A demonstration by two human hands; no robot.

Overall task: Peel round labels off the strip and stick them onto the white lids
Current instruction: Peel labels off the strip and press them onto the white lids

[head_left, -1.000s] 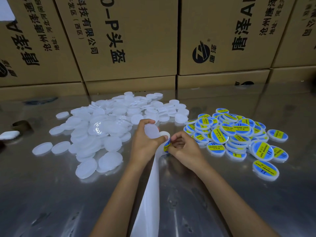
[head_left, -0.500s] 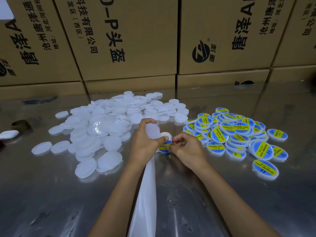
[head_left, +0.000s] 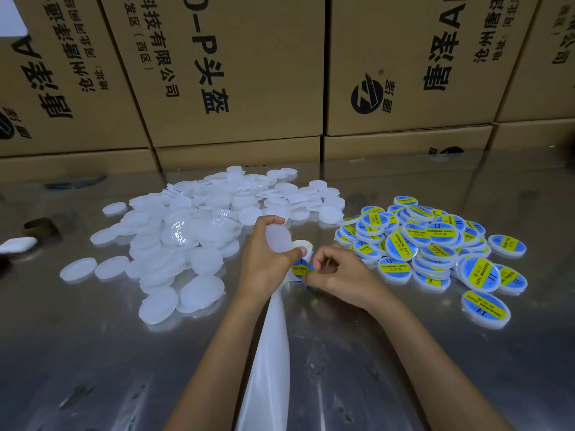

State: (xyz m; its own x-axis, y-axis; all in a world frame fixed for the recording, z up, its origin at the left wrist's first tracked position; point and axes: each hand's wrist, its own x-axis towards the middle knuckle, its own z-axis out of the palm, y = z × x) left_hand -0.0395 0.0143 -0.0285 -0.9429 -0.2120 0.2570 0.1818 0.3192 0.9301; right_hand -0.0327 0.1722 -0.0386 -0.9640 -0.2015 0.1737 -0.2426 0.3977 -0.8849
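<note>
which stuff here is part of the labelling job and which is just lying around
In the job: left hand holding a blank lid; right hand pinching the label; backing strip; blank lid pile; labelled lids.

Lying about: cardboard boxes; dark ring; white object.

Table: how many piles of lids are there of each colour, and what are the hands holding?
Pile of plain white lids: 1
Pile of blue-and-yellow labelled lids: 1
Plain white lid in the left hand: 1
Round label pinched by the right hand: 1
Total: 4
</note>
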